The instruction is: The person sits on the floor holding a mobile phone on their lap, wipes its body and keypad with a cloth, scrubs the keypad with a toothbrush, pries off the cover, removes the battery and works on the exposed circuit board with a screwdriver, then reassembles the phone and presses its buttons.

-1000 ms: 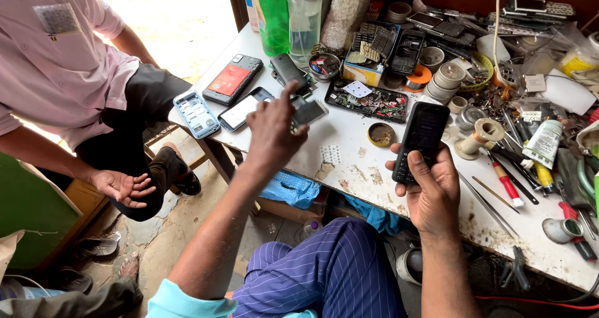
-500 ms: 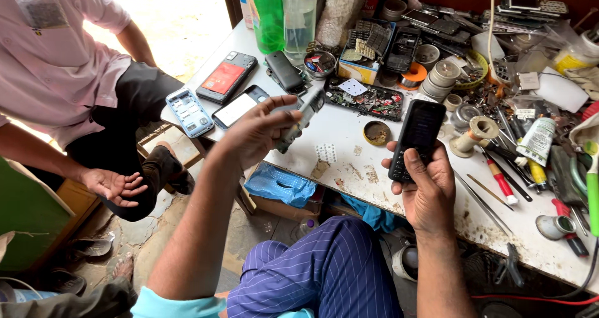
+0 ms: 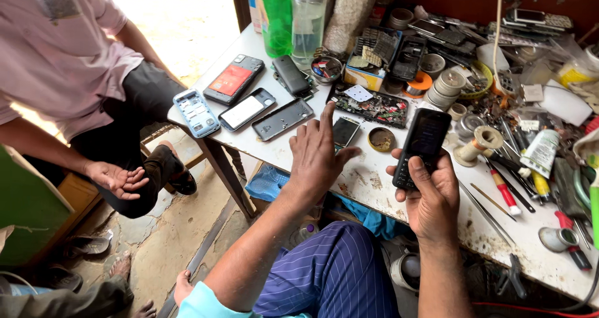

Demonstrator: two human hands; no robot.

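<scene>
While the right hand (image 3: 430, 196) grips a black keypad phone (image 3: 422, 146) upright over the near edge of the white table (image 3: 374, 184), thumb on its keys, the left hand (image 3: 318, 153) hovers open and empty, fingers spread, just near a small black screen part (image 3: 344, 131). Farther left lie three phones.

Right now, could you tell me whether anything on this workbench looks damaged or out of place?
Yes. Near the left hand, a bare circuit board lies exposed, and a blue phone frame sits opened at the table's left corner, close to the edge. The tabletop is stained. The right hand holds a black keypad phone.
</scene>
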